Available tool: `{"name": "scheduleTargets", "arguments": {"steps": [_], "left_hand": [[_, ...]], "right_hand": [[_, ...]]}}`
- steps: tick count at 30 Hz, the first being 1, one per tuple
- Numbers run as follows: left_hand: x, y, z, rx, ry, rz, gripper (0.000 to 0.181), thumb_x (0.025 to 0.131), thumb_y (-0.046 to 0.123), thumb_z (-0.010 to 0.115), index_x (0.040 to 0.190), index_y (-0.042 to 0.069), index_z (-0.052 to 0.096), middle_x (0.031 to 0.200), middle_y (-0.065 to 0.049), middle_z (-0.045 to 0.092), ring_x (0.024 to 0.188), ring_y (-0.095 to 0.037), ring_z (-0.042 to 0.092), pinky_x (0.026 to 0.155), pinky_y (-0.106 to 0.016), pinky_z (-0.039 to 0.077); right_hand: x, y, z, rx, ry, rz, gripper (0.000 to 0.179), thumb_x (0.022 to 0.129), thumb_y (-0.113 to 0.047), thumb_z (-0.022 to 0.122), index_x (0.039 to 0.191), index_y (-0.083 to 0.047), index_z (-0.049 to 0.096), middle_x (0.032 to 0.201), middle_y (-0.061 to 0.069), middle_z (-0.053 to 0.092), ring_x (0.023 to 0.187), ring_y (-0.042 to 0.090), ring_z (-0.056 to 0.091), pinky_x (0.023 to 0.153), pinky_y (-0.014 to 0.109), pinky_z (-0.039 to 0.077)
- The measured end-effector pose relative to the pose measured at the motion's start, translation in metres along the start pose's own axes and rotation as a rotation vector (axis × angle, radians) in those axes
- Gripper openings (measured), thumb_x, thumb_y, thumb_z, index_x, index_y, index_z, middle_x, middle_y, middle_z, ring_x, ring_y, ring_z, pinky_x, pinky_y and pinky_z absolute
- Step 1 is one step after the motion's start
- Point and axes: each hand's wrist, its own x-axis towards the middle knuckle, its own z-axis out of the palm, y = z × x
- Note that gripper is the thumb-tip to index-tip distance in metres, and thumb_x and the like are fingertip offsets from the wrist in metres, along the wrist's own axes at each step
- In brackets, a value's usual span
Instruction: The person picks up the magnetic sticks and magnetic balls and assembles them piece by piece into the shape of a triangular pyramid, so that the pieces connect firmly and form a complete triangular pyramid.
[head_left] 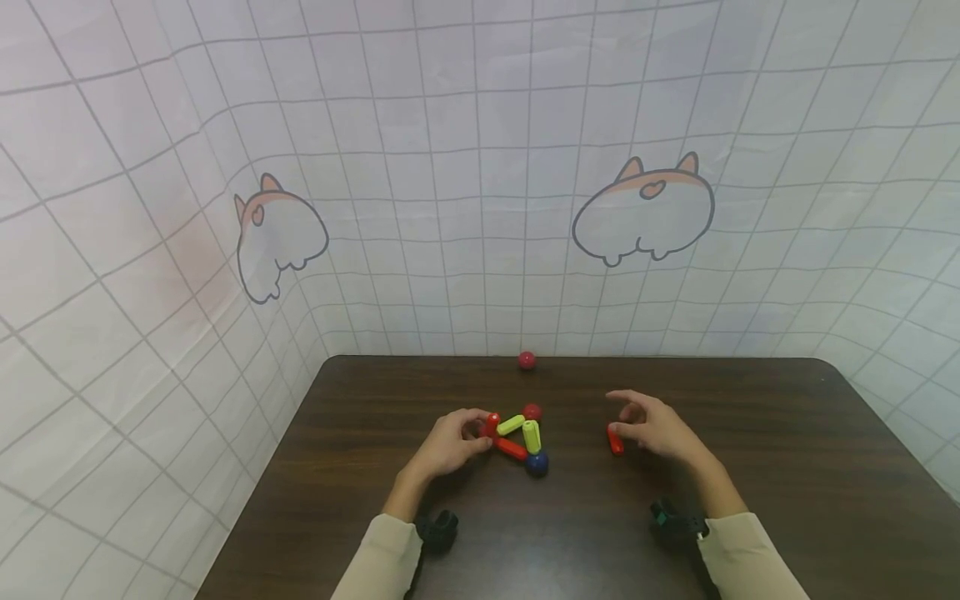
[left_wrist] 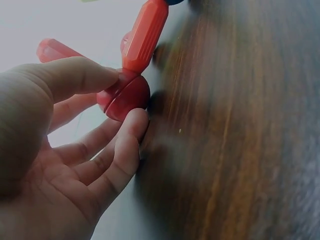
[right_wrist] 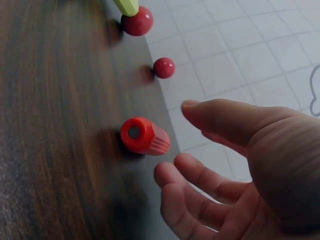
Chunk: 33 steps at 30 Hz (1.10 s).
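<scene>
My left hand point(head_left: 450, 442) pinches a red ball point(left_wrist: 127, 97) at the left corner of a small triangle of magnetic sticks and balls. A red stick point(head_left: 512, 449) runs from that ball to a blue ball point(head_left: 537, 463). Two yellow-green sticks point(head_left: 532, 436) lead to another red ball point(head_left: 532, 412) at the far corner. One more red stick point(head_left: 492, 420) juts up from the held ball. Over on the right, my right hand point(head_left: 654, 427) has its thumb and fingers spread apart beside a loose red stick point(right_wrist: 144, 136) lying on the table, its dark round end showing.
A separate red ball point(head_left: 527, 360) sits at the far edge of the dark wooden table point(head_left: 570, 533). White grid-patterned cloth point(head_left: 495, 208) hangs behind the table and along its sides. Each wrist wears a black camera mount point(head_left: 437, 532).
</scene>
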Motion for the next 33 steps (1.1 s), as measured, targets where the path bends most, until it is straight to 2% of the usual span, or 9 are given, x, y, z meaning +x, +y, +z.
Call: {"name": "scheduleTargets", "arguments": {"steps": [5,13,24,28,33], "left_hand": [[0.0,-0.001,-0.002,0.003,0.0,-0.006,0.034,0.093,0.017,0.074,0.126,0.01,0.069,0.112,-0.01,0.068,0.078,-0.014,0.06,0.061,-0.029,0.051],[0.0,-0.004,-0.003,0.005,-0.008,-0.005,0.03,0.094,0.017,0.073,0.122,0.008,0.071,0.109,-0.01,0.066,0.079,-0.015,0.06,0.061,-0.028,0.051],[-0.003,-0.001,-0.006,0.011,-0.013,-0.006,0.03,0.094,0.016,0.072,0.123,0.009,0.071,0.11,-0.01,0.066,0.08,-0.016,0.06,0.062,-0.027,0.05],[-0.004,-0.002,-0.006,0.016,-0.021,0.001,0.03,0.094,0.016,0.071,0.123,0.009,0.071,0.108,-0.01,0.066,0.08,-0.018,0.059,0.062,-0.028,0.049],[-0.003,-0.002,-0.006,0.011,-0.02,-0.002,0.03,0.094,0.016,0.071,0.124,0.009,0.071,0.11,-0.01,0.066,0.081,-0.018,0.058,0.062,-0.028,0.049]], "right_hand": [[0.0,0.001,0.003,-0.016,-0.048,0.026,0.059,0.092,-0.019,0.076,0.145,-0.005,0.052,0.1,0.012,0.063,0.066,0.019,0.055,0.058,0.032,0.05],[0.001,0.0,0.009,-0.108,-0.033,0.028,0.057,0.088,-0.017,0.08,0.139,-0.007,0.059,0.093,0.005,0.063,0.076,0.018,0.055,0.066,0.033,0.046],[-0.001,-0.001,0.011,-0.146,-0.061,0.01,0.038,0.087,-0.01,0.078,0.124,-0.009,0.069,0.091,0.003,0.064,0.076,0.018,0.055,0.067,0.034,0.045],[-0.001,-0.001,0.01,-0.116,-0.045,-0.033,0.036,0.089,-0.008,0.075,0.125,-0.01,0.067,0.095,0.005,0.065,0.074,0.016,0.055,0.064,0.032,0.046],[0.0,-0.003,0.009,-0.007,-0.045,-0.079,0.036,0.093,-0.005,0.071,0.128,-0.008,0.063,0.1,0.01,0.065,0.07,0.017,0.059,0.057,0.031,0.052]]}}
